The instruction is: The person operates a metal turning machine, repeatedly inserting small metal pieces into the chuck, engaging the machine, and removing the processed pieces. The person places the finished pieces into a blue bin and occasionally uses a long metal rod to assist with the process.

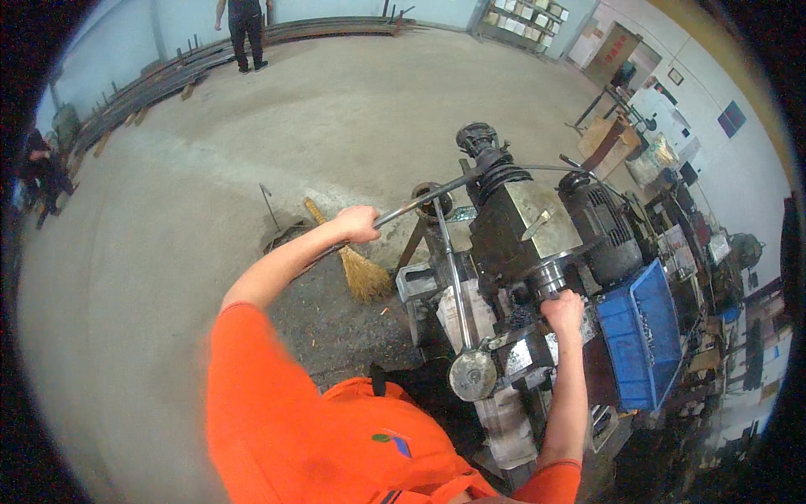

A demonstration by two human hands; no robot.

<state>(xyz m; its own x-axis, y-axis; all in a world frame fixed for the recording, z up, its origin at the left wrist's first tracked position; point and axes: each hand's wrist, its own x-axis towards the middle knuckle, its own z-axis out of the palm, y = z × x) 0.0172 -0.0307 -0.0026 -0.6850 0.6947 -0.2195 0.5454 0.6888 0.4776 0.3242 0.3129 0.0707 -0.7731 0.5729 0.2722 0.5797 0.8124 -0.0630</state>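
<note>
My left hand [359, 223], arm stretched out, is closed around a long metal lever bar [420, 199] that runs to the top of a dark, oily machine [541, 220]. My right hand [564, 311] is low at the machine's front, just below a shiny round metal collar [550, 277]. Its fingers are curled in, and whatever they hold is hidden. Between my arms a second polished rod [453, 273] slopes down toward a round metal disc [473, 375]. A ribbed motor [600, 233] sits on the machine's right side.
A blue plastic bin [617, 336] with small bits inside stands right of my right hand. A straw broom [366, 275] lies left of the machine. Long metal bars [327, 29] line the far wall, near a standing person [245, 34]. Another person [42, 172] is at far left.
</note>
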